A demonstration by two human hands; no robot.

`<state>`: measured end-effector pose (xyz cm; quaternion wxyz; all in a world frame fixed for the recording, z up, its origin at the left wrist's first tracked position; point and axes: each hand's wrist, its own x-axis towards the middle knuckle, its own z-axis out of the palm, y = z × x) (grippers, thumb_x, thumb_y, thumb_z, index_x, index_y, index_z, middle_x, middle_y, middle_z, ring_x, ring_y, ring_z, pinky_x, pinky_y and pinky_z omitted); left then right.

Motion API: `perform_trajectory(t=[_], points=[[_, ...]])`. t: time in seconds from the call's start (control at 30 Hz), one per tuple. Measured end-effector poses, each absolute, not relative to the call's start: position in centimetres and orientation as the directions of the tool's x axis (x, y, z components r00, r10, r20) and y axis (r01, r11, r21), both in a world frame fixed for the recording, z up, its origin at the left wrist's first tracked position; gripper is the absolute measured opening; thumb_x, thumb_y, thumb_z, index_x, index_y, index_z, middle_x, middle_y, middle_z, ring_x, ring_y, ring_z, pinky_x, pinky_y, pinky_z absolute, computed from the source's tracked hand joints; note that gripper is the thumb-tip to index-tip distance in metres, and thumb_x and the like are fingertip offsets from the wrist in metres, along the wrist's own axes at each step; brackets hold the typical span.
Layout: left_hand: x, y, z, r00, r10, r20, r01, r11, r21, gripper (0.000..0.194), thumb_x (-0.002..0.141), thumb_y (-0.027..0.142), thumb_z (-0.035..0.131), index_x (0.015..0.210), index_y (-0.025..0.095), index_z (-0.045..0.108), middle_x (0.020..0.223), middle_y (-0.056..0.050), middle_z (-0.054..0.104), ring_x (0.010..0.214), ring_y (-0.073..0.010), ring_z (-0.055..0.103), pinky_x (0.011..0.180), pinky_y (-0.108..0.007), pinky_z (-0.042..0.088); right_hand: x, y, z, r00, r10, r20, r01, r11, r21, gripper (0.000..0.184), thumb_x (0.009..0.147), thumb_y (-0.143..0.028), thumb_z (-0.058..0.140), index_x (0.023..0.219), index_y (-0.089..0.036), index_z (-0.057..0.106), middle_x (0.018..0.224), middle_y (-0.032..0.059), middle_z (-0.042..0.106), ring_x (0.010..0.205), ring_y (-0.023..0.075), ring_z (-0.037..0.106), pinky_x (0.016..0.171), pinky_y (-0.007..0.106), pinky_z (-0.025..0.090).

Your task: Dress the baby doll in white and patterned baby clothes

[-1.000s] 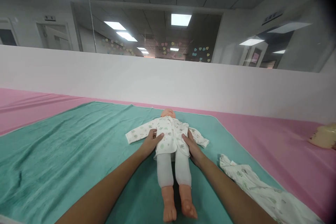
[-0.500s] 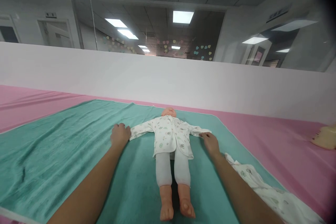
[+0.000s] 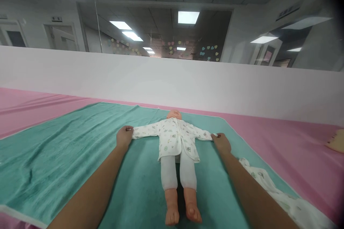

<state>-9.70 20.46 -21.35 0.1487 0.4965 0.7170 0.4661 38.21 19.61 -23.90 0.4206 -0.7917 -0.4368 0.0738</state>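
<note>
A baby doll (image 3: 174,114) lies on its back on a green towel (image 3: 80,143), feet toward me. It wears a white printed jacket (image 3: 170,137) whose front edges part below the chest. My left hand (image 3: 125,136) is closed on the cuff of the sleeve at the left, and my right hand (image 3: 221,143) pinches the cuff of the sleeve at the right. Both sleeves are stretched out sideways. The doll's hands do not show. White padded legs end in bare plastic feet (image 3: 172,215).
Beside my right forearm lies a crumpled white printed garment (image 3: 279,191). Pink cloth (image 3: 290,143) surrounds the towel. A low white wall (image 3: 172,82) runs behind, with glass above it. Part of a yellowish object (image 3: 335,141) shows at the far right.
My right hand has moved outward to the right, and the sleeve it holds is now straighter. My left hand has shifted only slightly, its sleeve pulled flatter. The view has shifted a little.
</note>
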Motion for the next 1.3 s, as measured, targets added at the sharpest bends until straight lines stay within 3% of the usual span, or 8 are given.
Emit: perform_trajectory(t=[0.23, 0.4, 0.57, 0.67, 0.83, 0.93, 1.07, 1.3], points=[[-10.6, 21.5, -21.3, -0.499, 0.815, 0.295, 0.536, 0.023, 0.844, 0.029, 0.071, 0.021, 0.049, 0.095, 0.017, 0.064, 0.099, -0.005, 0.067, 0.085, -0.0184, 0.062, 0.072, -0.025, 0.046, 41.4, 21.3, -24.8, 0.578, 0.742, 0.340, 0.647, -0.163, -0.745, 0.036, 0.071, -0.044, 0.050, 0.095, -0.018, 0.056, 0.091, 0.0066, 0.062, 0.080, 0.0206, 0.057, 0.065, 0.029, 0.039], [-9.9, 22.1, -21.0, -0.426, 0.842, 0.331, 0.587, -0.021, 0.809, 0.044, 0.069, 0.013, 0.048, 0.112, 0.017, 0.058, 0.115, -0.006, 0.062, 0.102, -0.0208, 0.057, 0.088, -0.027, 0.043, 41.4, 21.4, -24.3, 0.579, 0.710, 0.400, 0.674, -0.141, -0.725, 0.033, 0.074, -0.036, 0.048, 0.098, -0.016, 0.056, 0.099, 0.0099, 0.059, 0.083, 0.0209, 0.055, 0.073, 0.032, 0.040], [-7.4, 20.6, -20.2, -0.317, 0.768, 0.556, 0.816, -0.078, 0.573, 0.042, 0.073, 0.010, 0.044, 0.113, 0.011, 0.054, 0.131, -0.016, 0.043, 0.122, -0.0290, 0.040, 0.100, -0.038, 0.034, 37.0, 19.2, -22.4, 0.337, 0.648, 0.683, 0.878, 0.045, -0.476, 0.029, 0.081, -0.031, 0.041, 0.100, -0.015, 0.055, 0.108, 0.0126, 0.052, 0.103, 0.0248, 0.046, 0.089, 0.036, 0.035], [-4.8, 18.4, -19.3, -0.268, 0.652, 0.709, 0.872, -0.149, 0.467, 0.036, 0.080, 0.017, 0.044, 0.115, 0.013, 0.050, 0.141, -0.017, 0.025, 0.129, -0.0323, 0.027, 0.102, -0.047, 0.029, 32.2, 16.9, -21.3, 0.121, 0.691, 0.713, 0.885, 0.250, -0.393, 0.024, 0.086, -0.033, 0.038, 0.096, -0.019, 0.053, 0.103, 0.0084, 0.054, 0.099, 0.0222, 0.047, 0.086, 0.034, 0.035], [1.8, 13.5, -18.2, 0.128, 0.651, 0.748, 0.725, -0.576, 0.378, 0.030, 0.084, 0.032, 0.047, 0.112, 0.019, 0.048, 0.131, -0.011, 0.038, 0.123, -0.0223, 0.038, 0.102, -0.038, 0.035, 25.6, 12.5, -20.8, -0.064, 0.831, 0.553, 0.714, 0.425, -0.556, 0.027, 0.086, -0.044, 0.042, 0.073, -0.020, 0.044, 0.066, -0.0024, 0.046, 0.061, 0.0131, 0.044, 0.060, 0.026, 0.036], [5.0, 11.1, -18.1, 0.438, 0.636, 0.635, 0.630, -0.721, 0.287, 0.049, 0.077, 0.037, 0.058, 0.121, 0.024, 0.044, 0.133, -0.007, 0.040, 0.124, -0.0231, 0.036, 0.103, -0.040, 0.033, 24.4, 10.7, -20.5, -0.156, 0.821, 0.549, 0.602, 0.520, -0.606, 0.023, 0.080, -0.042, 0.053, 0.080, -0.021, 0.043, 0.073, -0.0029, 0.045, 0.064, 0.0116, 0.043, 0.059, 0.024, 0.036], [5.7, 10.5, -17.9, 0.400, 0.693, 0.599, 0.679, -0.663, 0.315, 0.050, 0.072, 0.026, 0.060, 0.119, 0.022, 0.046, 0.132, -0.007, 0.040, 0.122, -0.0244, 0.036, 0.101, -0.039, 0.033, 24.4, 10.0, -19.8, -0.173, 0.831, 0.528, 0.580, 0.519, -0.627, 0.027, 0.073, -0.035, 0.060, 0.092, -0.022, 0.045, 0.083, -0.0023, 0.046, 0.065, 0.0107, 0.043, 0.060, 0.024, 0.037], [4.2, 11.7, -17.9, 0.225, 0.769, 0.598, 0.731, -0.539, 0.418, 0.026, 0.075, 0.011, 0.043, 0.096, 0.020, 0.055, 0.085, -0.003, 0.055, 0.084, -0.0185, 0.048, 0.077, -0.032, 0.039, 24.0, 10.7, -19.9, -0.092, 0.850, 0.519, 0.612, 0.460, -0.643, 0.006, 0.080, -0.027, 0.046, 0.082, -0.021, 0.045, 0.067, -0.0044, 0.041, 0.060, 0.0115, 0.040, 0.058, 0.025, 0.032]])
